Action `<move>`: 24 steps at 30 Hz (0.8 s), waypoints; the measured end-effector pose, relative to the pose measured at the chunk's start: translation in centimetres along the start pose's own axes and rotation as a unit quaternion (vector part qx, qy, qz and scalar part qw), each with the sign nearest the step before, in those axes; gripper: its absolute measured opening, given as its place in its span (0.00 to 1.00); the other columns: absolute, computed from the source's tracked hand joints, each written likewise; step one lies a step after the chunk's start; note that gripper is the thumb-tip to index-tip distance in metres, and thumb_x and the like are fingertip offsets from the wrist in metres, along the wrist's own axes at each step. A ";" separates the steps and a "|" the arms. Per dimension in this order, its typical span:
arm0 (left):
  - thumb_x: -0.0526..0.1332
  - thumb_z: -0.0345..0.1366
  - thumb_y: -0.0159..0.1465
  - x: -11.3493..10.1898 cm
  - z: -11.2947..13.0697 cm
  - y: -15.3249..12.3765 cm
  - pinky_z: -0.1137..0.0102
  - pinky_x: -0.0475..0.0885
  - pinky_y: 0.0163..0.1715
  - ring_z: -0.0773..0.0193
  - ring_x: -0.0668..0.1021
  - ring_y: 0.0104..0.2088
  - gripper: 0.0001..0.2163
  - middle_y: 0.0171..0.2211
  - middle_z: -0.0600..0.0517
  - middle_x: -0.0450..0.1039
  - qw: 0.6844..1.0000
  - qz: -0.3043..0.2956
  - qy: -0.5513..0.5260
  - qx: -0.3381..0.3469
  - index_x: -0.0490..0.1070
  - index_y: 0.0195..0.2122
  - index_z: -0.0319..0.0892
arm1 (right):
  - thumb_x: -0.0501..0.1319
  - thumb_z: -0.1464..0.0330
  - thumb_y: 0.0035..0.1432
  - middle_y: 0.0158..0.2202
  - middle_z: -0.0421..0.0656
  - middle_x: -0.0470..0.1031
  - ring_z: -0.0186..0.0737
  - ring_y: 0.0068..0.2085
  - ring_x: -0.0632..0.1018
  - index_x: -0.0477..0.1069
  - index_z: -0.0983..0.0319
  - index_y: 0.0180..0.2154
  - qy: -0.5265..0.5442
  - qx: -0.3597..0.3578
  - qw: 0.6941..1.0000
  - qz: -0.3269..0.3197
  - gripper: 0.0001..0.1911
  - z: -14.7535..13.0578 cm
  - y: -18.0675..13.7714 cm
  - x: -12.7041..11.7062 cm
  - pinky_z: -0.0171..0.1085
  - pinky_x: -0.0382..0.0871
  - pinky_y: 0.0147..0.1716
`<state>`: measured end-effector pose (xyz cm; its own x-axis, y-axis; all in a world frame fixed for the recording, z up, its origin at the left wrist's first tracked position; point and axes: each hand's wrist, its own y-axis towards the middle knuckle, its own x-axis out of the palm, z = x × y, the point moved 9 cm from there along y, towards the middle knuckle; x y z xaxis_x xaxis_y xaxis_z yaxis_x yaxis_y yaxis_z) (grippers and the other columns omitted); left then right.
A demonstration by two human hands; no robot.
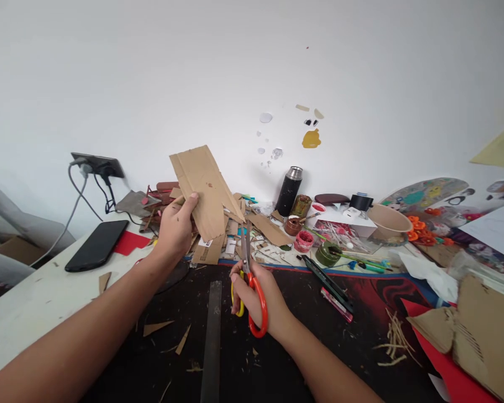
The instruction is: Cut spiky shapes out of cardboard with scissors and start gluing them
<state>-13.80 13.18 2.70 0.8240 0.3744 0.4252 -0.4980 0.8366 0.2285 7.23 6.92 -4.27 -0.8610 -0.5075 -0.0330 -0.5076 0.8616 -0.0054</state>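
Observation:
My left hand (177, 224) grips a flat piece of brown cardboard (208, 193) by its left edge, thumb on the near face. A slit runs up from the lower edge of the cardboard, leaving a narrow strip on its right side. In my right hand (262, 294) is a pair of scissors (258, 310) with one red and one yellow handle loop. Their blades point up, close below the strip; whether they touch it I cannot tell. A metal ruler (212, 336) lies on the dark mat (285, 358) beneath my hands.
Cardboard scraps (273, 229) are heaped along the wall behind the mat. A black flask (289, 190), paint jars (304, 240) and a bowl (390, 219) stand at the back. A black utility knife (327, 284) lies at right, a phone (96, 246) at left.

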 end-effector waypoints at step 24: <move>0.76 0.54 0.57 2.2 1.1 -1.5 0.63 0.84 0.32 0.46 0.88 0.38 0.22 0.34 0.43 0.86 0.993 -0.089 0.067 -0.045 0.82 0.40 0.39 | 0.70 0.54 0.68 0.22 0.34 0.71 0.36 0.20 0.74 0.75 0.57 0.43 -0.089 0.002 0.991 -0.095 0.14 -0.2 -1.5 1.8 0.31 0.65 0.20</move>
<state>-11.58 12.33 4.25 0.9287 0.2617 0.2629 -0.3196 0.9243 0.2088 6.44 4.72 -4.13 -0.7307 -0.6506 -0.2072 -0.6597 0.7509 -0.0314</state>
